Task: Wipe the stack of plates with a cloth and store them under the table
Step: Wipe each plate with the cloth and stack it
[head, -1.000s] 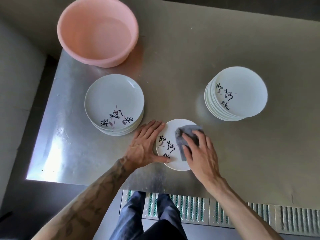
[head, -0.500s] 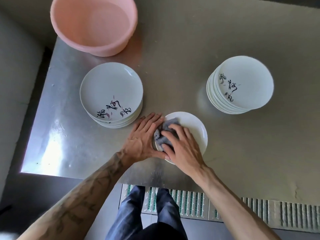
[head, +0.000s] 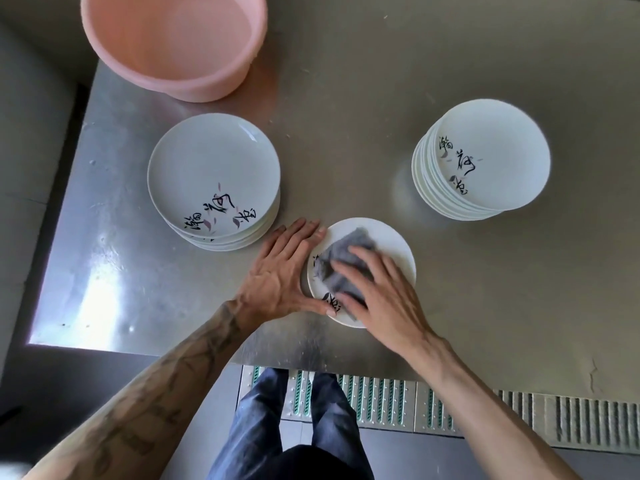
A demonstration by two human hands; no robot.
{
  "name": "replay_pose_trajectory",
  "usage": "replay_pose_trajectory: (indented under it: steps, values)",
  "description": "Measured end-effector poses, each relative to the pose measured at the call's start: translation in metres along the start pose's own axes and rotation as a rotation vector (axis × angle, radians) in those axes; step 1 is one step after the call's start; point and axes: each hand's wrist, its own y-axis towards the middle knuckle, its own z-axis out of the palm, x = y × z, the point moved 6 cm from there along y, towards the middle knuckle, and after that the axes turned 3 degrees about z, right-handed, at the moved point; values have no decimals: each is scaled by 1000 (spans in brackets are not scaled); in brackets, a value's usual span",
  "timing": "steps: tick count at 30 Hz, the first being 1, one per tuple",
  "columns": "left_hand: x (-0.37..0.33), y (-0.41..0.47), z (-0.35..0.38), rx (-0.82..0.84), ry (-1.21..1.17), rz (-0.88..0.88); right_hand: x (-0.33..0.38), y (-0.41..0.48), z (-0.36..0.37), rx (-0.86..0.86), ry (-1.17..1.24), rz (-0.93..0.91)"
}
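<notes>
At the table's [head: 346,133] near edge: one plate [head: 391,244], our flat left hand [head: 280,275] bracing its rim, likely against sliding; grey cloth [head: 341,258] pressed down under our spread right hand [head: 384,292]; left stack [head: 207,168], right stack [head: 491,150] alongside

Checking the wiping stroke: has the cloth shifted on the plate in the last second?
Yes. The grey cloth under the right hand went leftward across the plate, now partly covering its lettering.
</notes>
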Motion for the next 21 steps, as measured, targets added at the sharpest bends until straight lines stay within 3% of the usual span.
replay_pose_trajectory:
  steps: [4,10,15,21]
  values:
    - [-1,0,-1,-21,-11,-22,4,31,-1,-31,54,88]
    - [-4,-1,-5,-41,4,-1,20,14,7,38,-6,-120]
    - [-5,-1,-8,-29,-33,-46,-10,29,-13,-32,-114,50]
    - [-7,-1,-8,-32,-10,-53,-19,-45,-16,30,-81,111]
